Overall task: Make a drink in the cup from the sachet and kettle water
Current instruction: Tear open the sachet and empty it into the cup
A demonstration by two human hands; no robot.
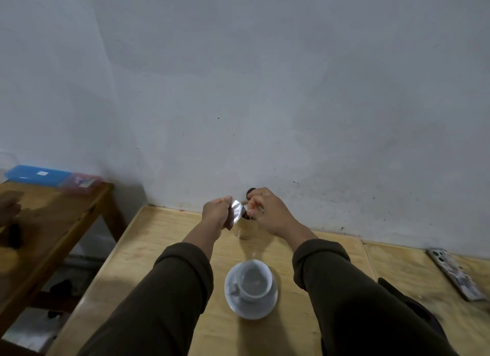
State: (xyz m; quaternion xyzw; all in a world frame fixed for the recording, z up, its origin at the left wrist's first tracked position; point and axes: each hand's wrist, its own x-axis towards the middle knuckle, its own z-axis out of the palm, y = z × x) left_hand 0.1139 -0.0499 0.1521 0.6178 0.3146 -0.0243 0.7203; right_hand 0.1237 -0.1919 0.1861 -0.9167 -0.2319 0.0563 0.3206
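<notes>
A white cup [254, 280] stands empty on a white saucer [240, 306] on the pale wooden table [159, 249], near me between my forearms. Beyond it, my left hand [216, 212] pinches a small sachet [236, 212] whose silvery inside shows. My right hand [269, 212] pinches at the sachet's right edge with thumb and forefinger; the exact hold is too small to see. Both hands are raised above the table near the wall. Right behind them stands a shiny metal kettle [245, 231], mostly hidden, with a dark knob [250, 191] showing above my right hand.
A phone in a patterned case [454, 275] lies at the table's right side, with a dark object [413, 310] nearer me. A second wooden table [53, 223] at the left holds a blue box [37, 174] and a pink box [82, 182]. The wall is close behind.
</notes>
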